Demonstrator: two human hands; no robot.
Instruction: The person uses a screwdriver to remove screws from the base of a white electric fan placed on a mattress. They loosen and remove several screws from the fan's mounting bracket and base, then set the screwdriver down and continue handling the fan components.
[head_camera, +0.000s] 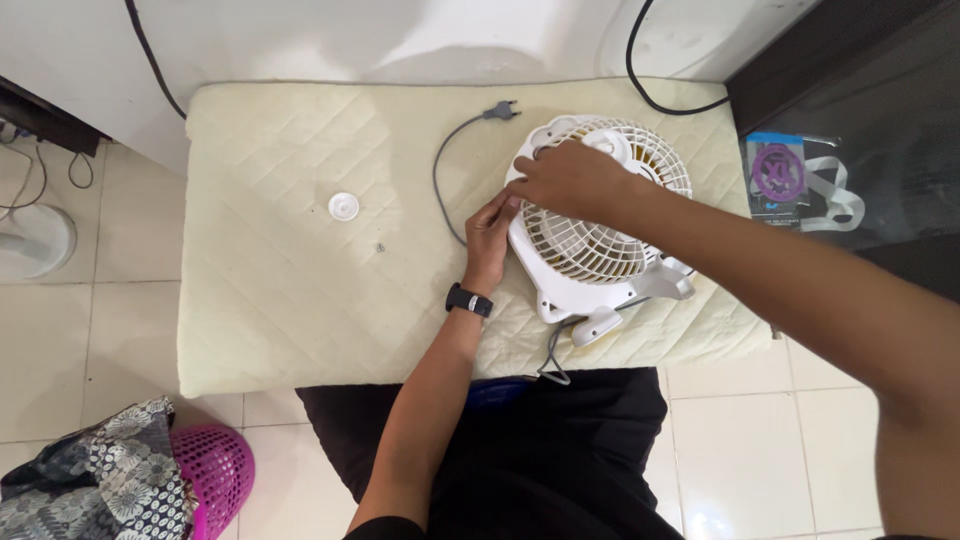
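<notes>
Tiled floor surrounds a cream quilted pad (300, 290); pink basket (215, 465) at lower left. Pad's left half lies open, bearing only a small white cap (343, 206). Left hand (490, 235) pinches the white fan (600, 225) at its grille edge; right hand (570, 180) presses flat on top, near the pad's right edge.

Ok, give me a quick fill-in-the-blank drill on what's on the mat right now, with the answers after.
1. Both hands rest on the small white ____, which lies on the quilted mat.
2. The left hand has a black ____ on its wrist.
3. The right hand lies on the fan's ____.
4. The grey cord ends in a ____ that lies loose on the mat.

Missing words: fan; watch; grille; plug.
</notes>
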